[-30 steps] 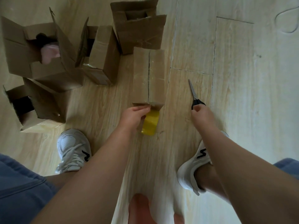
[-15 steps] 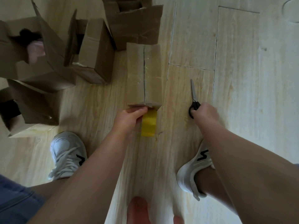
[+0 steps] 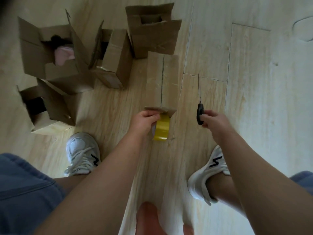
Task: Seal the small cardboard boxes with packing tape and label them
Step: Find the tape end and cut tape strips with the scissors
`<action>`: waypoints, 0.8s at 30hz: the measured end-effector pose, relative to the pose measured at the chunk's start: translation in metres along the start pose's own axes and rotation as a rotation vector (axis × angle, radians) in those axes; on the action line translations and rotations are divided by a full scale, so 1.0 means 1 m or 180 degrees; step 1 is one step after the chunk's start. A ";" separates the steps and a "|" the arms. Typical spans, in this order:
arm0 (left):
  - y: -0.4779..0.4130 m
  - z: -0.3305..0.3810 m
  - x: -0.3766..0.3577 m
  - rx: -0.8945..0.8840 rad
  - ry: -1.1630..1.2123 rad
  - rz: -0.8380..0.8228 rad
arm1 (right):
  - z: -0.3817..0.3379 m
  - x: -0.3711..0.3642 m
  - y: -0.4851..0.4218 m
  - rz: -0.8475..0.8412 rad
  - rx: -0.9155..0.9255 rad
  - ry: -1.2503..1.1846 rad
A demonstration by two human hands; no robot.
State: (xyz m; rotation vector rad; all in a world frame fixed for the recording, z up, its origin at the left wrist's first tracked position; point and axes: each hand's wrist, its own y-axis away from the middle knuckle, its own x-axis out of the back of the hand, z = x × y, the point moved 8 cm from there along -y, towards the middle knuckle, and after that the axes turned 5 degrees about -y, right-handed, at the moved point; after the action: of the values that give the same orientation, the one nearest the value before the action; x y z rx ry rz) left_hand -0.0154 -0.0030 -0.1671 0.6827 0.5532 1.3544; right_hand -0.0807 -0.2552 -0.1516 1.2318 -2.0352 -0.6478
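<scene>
A: Broadly, biggest first: pale wooden plank floor (image 3: 254,116), then four open brown cardboard boxes (image 3: 50,68) crowded at far left, flaps up.

B: And the one being sealed?

A: Closed brown cardboard box (image 3: 162,82) at centre, just ahead of both hands. Long axis running straight away from the body, centre seam along it. Faint sheen over the seam; probably tape, hard to confirm.

B: Hands?

A: Left hand (image 3: 144,120) at the box's near end, fingers curled round the yellow roll of packing tape (image 3: 162,128), roll hanging just below that edge. Right hand (image 3: 213,122) off to the right, apart from the roll, fingers pinching the black handles of the slim scissors (image 3: 199,111), blades pointing away, parallel to the box.

B: So next, likely a cut?

A: Seems so. Short stretch between roll and box edge lying left of the blades. Calls for swinging the scissors leftward and turning them across the tape. Bare floor between the hands, so room enough. White trainer (image 3: 208,175) nearer the body than the right hand, out of the way. Labelling not yet begun, by the look.
</scene>
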 end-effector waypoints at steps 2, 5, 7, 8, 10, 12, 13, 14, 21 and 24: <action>0.000 0.002 0.004 -0.0017 -0.0097 0.0065 | -0.011 -0.004 0.019 -0.0274 0.0212 0.0100; 0.002 0.003 0.009 -0.0072 -0.0313 0.0108 | -0.022 -0.011 0.044 -0.0644 0.0328 0.0747; 0.002 0.004 0.010 -0.0114 -0.0399 0.0097 | -0.025 -0.015 0.056 -0.0812 0.0384 0.1493; 0.001 0.004 0.011 -0.0135 -0.0413 0.0094 | -0.025 -0.017 0.060 -0.0882 0.0404 0.1785; 0.001 0.004 0.011 -0.0165 -0.0403 0.0092 | -0.025 -0.020 0.067 -0.0989 0.0382 0.2114; -0.001 0.003 0.010 -0.0176 -0.0402 0.0102 | -0.023 -0.019 0.072 -0.1038 0.0339 0.2258; -0.002 0.003 0.010 -0.0171 -0.0412 0.0109 | -0.023 -0.018 0.073 -0.1042 0.0326 0.2308; -0.002 0.002 0.009 -0.0162 -0.0421 0.0112 | -0.022 -0.016 0.073 -0.1036 0.0332 0.2347; -0.002 0.003 0.008 -0.0194 -0.0408 0.0107 | -0.017 -0.021 0.067 -0.1023 0.0253 0.2555; -0.003 0.003 0.011 -0.0191 -0.0447 0.0115 | -0.019 -0.028 0.064 -0.1020 0.0284 0.2582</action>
State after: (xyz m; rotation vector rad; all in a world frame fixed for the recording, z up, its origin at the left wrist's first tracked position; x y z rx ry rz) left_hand -0.0100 0.0071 -0.1671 0.7353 0.3881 1.3398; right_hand -0.0938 -0.2038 -0.1018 1.5623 -1.2144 -0.1355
